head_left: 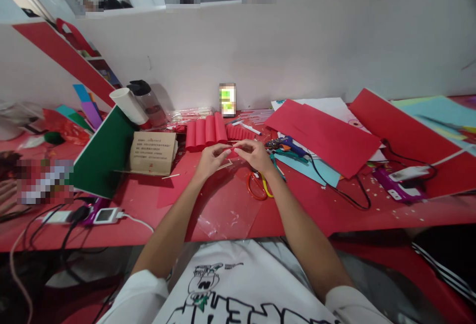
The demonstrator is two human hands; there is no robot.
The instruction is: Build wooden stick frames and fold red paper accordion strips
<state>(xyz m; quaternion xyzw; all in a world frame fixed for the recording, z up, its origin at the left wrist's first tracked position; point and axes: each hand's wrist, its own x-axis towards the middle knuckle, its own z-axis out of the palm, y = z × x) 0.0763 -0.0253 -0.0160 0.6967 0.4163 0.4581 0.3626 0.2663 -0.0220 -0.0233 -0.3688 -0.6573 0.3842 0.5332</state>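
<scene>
Between both hands, over the middle of the table, is a small strip of red paper [233,149]. My left hand [213,159] pinches its left end, and the fingers of my right hand [255,154] close on its right end. Its exact shape is partly hidden by the fingertips. Just behind my left hand stand several rolled red paper tubes [206,131] side by side. Smaller red rolls [240,132] lie behind the right hand. Scissors with red and yellow handles [257,186] rest under my right wrist, and a blue glue gun [292,146] lies to its right.
A lit phone [227,99] leans on the partition wall. To the left are a cardboard box [153,153], a green board [106,153], a bottle [150,105] and a white roll [129,105]. Red sheets [327,138], a black cable [334,188] and a purple power strip [397,185] lie at right.
</scene>
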